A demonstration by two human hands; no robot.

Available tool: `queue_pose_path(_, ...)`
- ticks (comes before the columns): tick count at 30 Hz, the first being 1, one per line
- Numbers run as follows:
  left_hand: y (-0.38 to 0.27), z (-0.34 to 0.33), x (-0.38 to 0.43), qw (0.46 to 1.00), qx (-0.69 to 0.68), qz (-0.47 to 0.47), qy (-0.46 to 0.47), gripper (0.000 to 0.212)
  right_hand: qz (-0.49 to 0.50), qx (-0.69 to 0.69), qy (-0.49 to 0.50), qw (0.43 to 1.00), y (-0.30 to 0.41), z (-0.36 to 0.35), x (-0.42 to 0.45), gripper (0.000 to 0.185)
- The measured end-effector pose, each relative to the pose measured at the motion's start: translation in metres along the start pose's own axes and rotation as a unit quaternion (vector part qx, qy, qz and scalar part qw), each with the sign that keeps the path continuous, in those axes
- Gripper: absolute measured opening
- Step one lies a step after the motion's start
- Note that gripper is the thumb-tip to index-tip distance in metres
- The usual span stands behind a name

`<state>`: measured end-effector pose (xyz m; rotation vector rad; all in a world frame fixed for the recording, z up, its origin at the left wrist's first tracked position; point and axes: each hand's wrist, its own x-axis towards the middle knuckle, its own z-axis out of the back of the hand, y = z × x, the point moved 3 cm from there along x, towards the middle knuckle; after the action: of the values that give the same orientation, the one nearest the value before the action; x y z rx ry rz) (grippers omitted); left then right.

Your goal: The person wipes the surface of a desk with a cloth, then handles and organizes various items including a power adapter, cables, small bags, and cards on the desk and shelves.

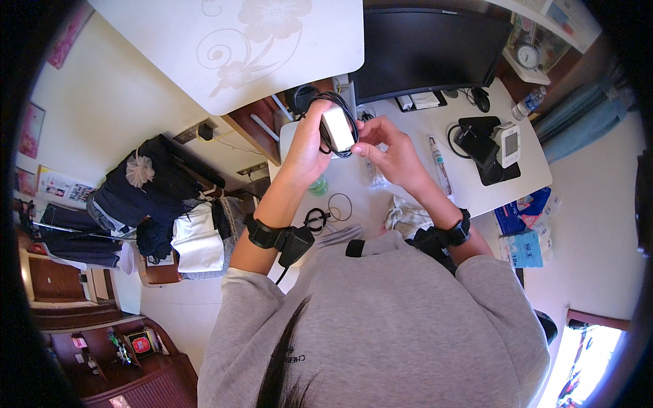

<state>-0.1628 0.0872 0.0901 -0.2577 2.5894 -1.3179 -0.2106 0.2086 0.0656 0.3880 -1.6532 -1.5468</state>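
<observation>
My left hand (311, 148) grips a white rectangular block (338, 127), shaped like a power adapter, above the desk. A black cable (352, 115) lies in several loops around the block. From the right, my right hand (392, 150) has its thumb and fingertips at the edge of the loops and seems to pinch the cable. Its fingertips are partly hidden behind the coil. Under my hands, the white desk (408, 120) holds a green transparent item (319, 186), a clear plastic item (376, 176) and a black looped item (316, 220).
A black monitor (428, 53) stands at the back, with a mouse (480, 99) by it. To the right are a blood pressure monitor (508, 145), a plastic bottle (529, 103) and a long clear pack (441, 166). A white flower-patterned panel (285, 46) overhangs the desk's left side.
</observation>
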Motion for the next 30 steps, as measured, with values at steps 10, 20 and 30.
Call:
queue_pose_path(10,0.014,0.001,0.007,0.989,0.059,-0.069,-0.114,0.016,0.009,-0.147,-0.049,0.988,0.026,-0.012,-0.005,0.049)
queue_pose_path(20,0.01,-0.013,-0.006,0.988,0.126,-0.084,0.029,0.045,-0.063,0.134,-0.061,0.987,0.009,-0.004,0.003,0.036)
queue_pose_path(30,0.064,0.014,0.01,0.963,0.238,-0.126,-0.011,0.072,-0.147,0.196,-0.038,0.969,-0.018,-0.012,-0.009,0.039)
